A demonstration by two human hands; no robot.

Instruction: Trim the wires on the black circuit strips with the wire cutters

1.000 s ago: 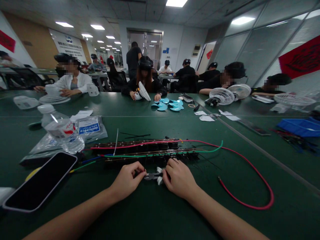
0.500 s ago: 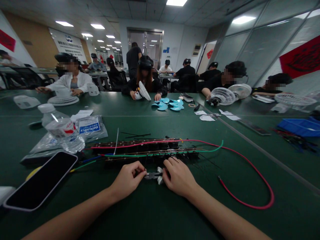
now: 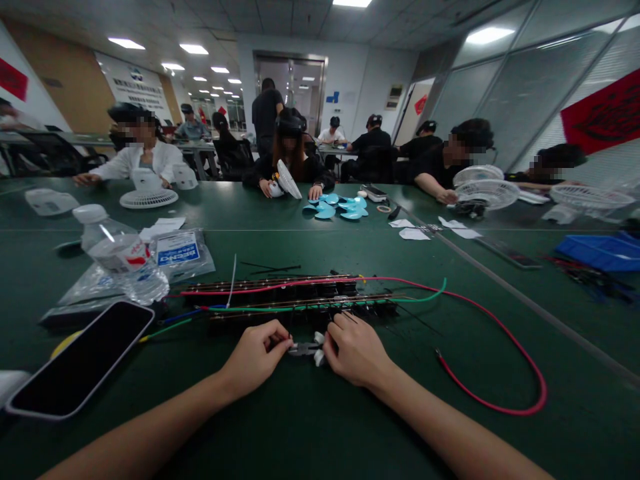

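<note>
Pliers with whitish grips lie between my two hands, jaws toward the left. My right hand is closed around the handle end of the pliers. The fingers of my left hand are pinched at the jaw tips, on something too small to make out. Just beyond the hands are two long black strips, a near one and a far one, with thin copper-coloured wires along them. A green wire and a red cable run over them. Black ties stick out of the near strip.
At the left are a phone, a water bottle and a plastic bag. Light-blue fan blades lie across the table. A blue tray stands at the right. Several people sit beyond, some handling fan parts.
My hands and the pliers have hardly moved. Across the table, a person at the left has shifted a white fan part rightward, and a person at the right has moved a fan guard.
</note>
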